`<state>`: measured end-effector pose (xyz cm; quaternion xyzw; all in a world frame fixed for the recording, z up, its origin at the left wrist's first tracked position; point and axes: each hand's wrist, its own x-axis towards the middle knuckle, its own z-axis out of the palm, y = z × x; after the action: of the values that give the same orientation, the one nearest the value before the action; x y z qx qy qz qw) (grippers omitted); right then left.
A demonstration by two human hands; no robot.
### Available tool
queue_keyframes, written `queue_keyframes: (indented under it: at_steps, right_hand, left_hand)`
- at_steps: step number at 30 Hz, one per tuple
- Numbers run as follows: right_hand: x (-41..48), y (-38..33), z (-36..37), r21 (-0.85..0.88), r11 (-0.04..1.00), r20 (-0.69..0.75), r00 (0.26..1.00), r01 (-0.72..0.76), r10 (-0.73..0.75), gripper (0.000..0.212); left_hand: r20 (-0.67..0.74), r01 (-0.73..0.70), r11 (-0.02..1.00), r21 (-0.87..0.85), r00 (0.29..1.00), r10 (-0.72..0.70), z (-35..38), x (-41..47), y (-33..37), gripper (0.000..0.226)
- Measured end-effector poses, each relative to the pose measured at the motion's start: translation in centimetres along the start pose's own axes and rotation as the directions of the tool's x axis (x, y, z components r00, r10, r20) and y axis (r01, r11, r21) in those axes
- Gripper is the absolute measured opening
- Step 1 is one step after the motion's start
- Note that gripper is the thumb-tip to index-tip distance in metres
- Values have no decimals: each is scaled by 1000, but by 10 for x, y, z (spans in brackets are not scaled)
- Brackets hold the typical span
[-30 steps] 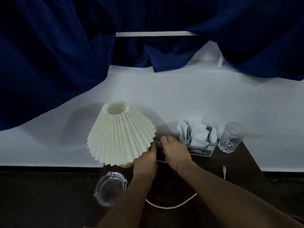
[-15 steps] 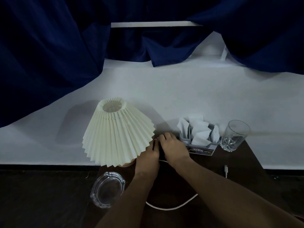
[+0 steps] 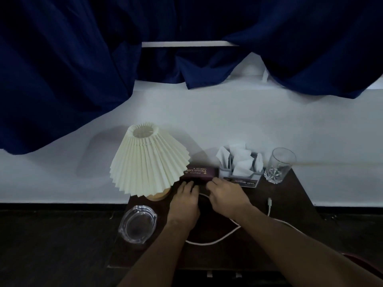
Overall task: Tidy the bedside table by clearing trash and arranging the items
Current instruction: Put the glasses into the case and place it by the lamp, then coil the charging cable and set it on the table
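- Now: glasses case (image 3: 199, 172) lies flat just right of the lamp (image 3: 148, 162), against its shade, at the bedside table's (image 3: 290, 204) back edge; probably being squared into the row.
- Left hand (image 3: 185, 200): fingers fairly straight, tips at the case's near edge, holding nothing.
- Right hand (image 3: 227, 195): fingers curled at the case's near corner; cannot tell if pinching.
- Cable (image 3: 215, 241) loops loose in front of the lamp; untidied, I judge.

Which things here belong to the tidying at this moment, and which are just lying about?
In hand: case; left hand and right hand, both at its near edge.
Lying about: lamp, ashtray, glass, cable, tissue holder, curtain.
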<state>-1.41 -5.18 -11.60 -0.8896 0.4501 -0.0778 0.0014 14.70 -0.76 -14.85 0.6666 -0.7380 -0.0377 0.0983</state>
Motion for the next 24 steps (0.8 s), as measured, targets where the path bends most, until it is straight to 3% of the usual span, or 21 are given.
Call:
queue_keyframes:
  at_steps: [5,12,16,19,22,24]
  right_hand:
    - [-53,27,-33,-107,976,192,959,-189,207,24]
    - [-113,73,-51,-205,944,486,810,-259,328,52]
    - [-127,78,-48,-296,938,453,838,-179,302,45]
    - [-131,80,-43,-333,934,403,876,-128,263,38]
    - [-135,83,-45,-244,956,380,891,-163,249,29]
    - [-133,86,-56,-87,963,374,887,-256,270,15]
  left_hand:
    - [37,-104,993,-51,994,106,-7,-19,29,38]
    - [160,-224,974,-21,961,224,-16,-35,86,41]
    - [297,-198,980,37,938,178,-10,-35,104,41]
    - [320,-193,979,71,934,161,-7,-36,109,39]
    - [322,-186,977,99,935,146,-8,-35,110,41]
    - [321,-162,983,82,938,128,-11,-34,112,49]
